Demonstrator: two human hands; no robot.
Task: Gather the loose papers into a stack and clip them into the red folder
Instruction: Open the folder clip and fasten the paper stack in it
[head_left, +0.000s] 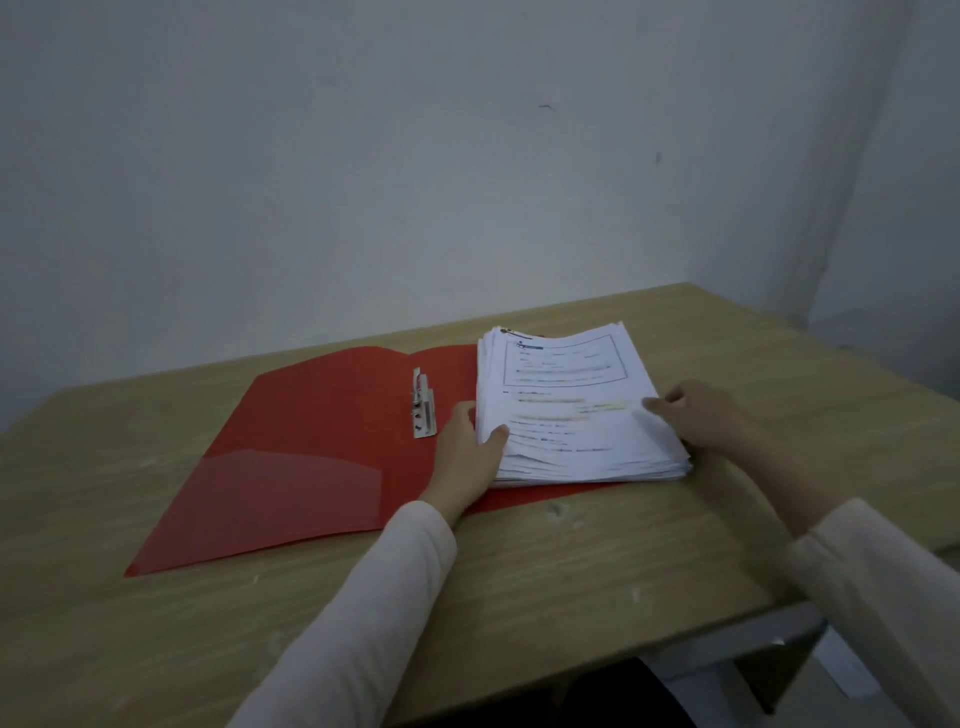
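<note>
Both hands, left hand (470, 447) and right hand (696, 415), grip the paper stack (571, 405) between them, its long axis pointing away, on the open red folder (311, 447).

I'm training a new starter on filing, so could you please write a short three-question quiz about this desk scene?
1. True or false: the red folder lies open on the table.
2. Where does the paper stack rest? A) on the folder's right half B) on the folder's left pocket C) on the bare table, beside the folder
3. What stands between the folder's halves, and is it holding any paper?

Key:
1. True.
2. A. The left hand holds its left edge, the right hand its right edge.
3. The metal clip; it holds no paper yet.
</note>
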